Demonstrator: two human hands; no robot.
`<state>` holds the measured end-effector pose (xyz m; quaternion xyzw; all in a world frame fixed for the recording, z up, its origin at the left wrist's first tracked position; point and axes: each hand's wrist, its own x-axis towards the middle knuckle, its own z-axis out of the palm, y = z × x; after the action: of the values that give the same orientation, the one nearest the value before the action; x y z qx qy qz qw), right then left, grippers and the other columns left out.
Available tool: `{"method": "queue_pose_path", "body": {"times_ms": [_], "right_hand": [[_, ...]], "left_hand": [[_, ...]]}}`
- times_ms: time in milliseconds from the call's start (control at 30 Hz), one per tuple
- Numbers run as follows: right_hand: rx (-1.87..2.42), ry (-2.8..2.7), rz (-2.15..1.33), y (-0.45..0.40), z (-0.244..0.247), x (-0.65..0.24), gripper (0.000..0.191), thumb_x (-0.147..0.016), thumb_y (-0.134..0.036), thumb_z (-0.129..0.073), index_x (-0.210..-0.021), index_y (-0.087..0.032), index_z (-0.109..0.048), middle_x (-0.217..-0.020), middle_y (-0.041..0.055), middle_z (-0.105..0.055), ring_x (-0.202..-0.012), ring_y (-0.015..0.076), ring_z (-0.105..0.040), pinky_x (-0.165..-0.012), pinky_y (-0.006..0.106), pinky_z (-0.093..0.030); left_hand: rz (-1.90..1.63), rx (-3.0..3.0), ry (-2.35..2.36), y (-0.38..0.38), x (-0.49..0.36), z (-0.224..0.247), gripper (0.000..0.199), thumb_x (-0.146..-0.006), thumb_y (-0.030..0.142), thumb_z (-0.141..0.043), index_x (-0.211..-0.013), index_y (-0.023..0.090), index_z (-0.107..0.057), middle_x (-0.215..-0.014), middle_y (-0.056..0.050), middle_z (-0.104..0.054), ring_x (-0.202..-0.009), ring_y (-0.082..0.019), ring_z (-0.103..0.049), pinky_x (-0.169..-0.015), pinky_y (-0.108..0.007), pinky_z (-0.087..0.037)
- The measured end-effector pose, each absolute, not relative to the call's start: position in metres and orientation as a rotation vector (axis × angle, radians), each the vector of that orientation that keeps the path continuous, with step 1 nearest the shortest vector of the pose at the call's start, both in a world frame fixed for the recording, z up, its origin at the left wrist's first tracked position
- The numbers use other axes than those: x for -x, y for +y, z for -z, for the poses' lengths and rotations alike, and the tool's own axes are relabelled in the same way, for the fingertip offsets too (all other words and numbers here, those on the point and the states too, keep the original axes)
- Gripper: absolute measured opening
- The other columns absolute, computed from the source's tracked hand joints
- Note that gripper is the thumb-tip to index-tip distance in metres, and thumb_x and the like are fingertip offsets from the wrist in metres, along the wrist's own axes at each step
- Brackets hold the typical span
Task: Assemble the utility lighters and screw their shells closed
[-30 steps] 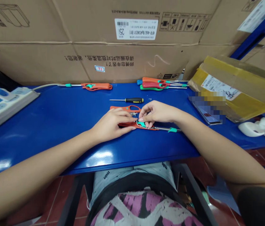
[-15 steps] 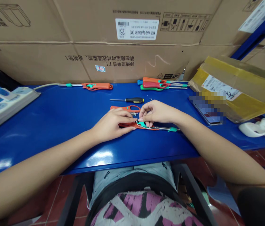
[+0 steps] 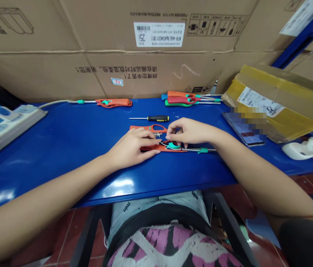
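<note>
The left arm stretched in from the near left. Its hand was palm down, with the fingers pointing right and the thumb apart on the near side. The right arm slanted in from the near right. Its hand had bent fingers, with the thumb tip close to them. The two hands were near each other.

Small workshop corner w/ a storeroom look. Blue bench w/ screwdriver, opened lighter & a pile of lighters at the back; power strip at L end. Big carton (print upside down) stands right behind, blue frame on R w/ more boxes beyond, plus taped parcel on benchtop. Red tile flr below.
</note>
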<state>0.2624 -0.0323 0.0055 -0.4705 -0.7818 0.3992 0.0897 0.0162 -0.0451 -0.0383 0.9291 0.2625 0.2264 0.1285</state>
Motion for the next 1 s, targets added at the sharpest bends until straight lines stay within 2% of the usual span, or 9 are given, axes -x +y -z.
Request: {"method": "queue_pose_path", "body": {"times_ms": [100, 200, 467, 700, 1000], "right_hand": [[1.409, -2.413, -1.218, -0.031, -0.013, -0.271, 0.017, -0.085, -0.03, -0.063, -0.09, -0.017, -0.071, -0.074, 0.0005, -0.068, -0.059, 0.0116, -0.057, -0.056, 0.024, -0.042], [1.327, -2.598, -1.077, -0.032, -0.02, -0.277, 0.016, -0.082, -0.03, -0.066, -0.089, -0.018, -0.073, -0.075, 0.0003, -0.069, -0.062, 0.0112, -0.054, -0.058, 0.024, -0.04], [1.35, -2.736, -1.021, -0.038, -0.02, -0.274, 0.022, -0.083, -0.037, -0.063, -0.072, -0.018, -0.068, -0.064, -0.0011, -0.062, -0.057, 0.0111, -0.05, -0.055, 0.026, -0.034], [1.285, -2.762, -1.03, -0.039, -0.024, -0.275, 0.013, -0.079, -0.027, -0.063, -0.072, -0.018, -0.071, -0.063, -0.0027, -0.063, -0.057, 0.0104, -0.051, -0.055, 0.025, -0.035], [1.197, -2.66, -0.993, -0.03, -0.028, -0.29, 0.017, -0.083, -0.031, -0.064, -0.075, -0.018, -0.07, -0.066, -0.0015, -0.064, -0.059, 0.0114, -0.052, -0.059, 0.026, -0.038]], "left_hand": [[-0.643, -2.724, 0.77, -0.046, -0.016, 0.038, 0.026, -0.095, 0.034, -0.066, -0.114, 0.019, -0.076, -0.112, -0.008, -0.074, -0.106, -0.023, -0.069, -0.094, -0.038, -0.054], [-0.642, -2.717, 0.774, -0.046, -0.015, 0.037, 0.027, -0.095, 0.035, -0.065, -0.116, 0.02, -0.075, -0.112, -0.007, -0.074, -0.107, -0.023, -0.069, -0.094, -0.037, -0.053], [-0.552, -3.01, 0.791, -0.052, -0.017, 0.032, 0.032, -0.101, 0.037, -0.057, -0.124, 0.022, -0.072, -0.118, -0.01, -0.074, -0.109, -0.027, -0.067, -0.088, -0.04, -0.048], [-0.535, -3.101, 0.773, -0.053, -0.017, 0.033, 0.034, -0.102, 0.036, -0.055, -0.128, 0.02, -0.07, -0.117, -0.012, -0.075, -0.11, -0.029, -0.068, -0.089, -0.041, -0.049], [-0.63, -2.79, 0.798, -0.048, -0.017, 0.038, 0.03, -0.098, 0.035, -0.061, -0.122, 0.021, -0.073, -0.123, -0.009, -0.073, -0.116, -0.025, -0.068, -0.099, -0.04, -0.055]]}}
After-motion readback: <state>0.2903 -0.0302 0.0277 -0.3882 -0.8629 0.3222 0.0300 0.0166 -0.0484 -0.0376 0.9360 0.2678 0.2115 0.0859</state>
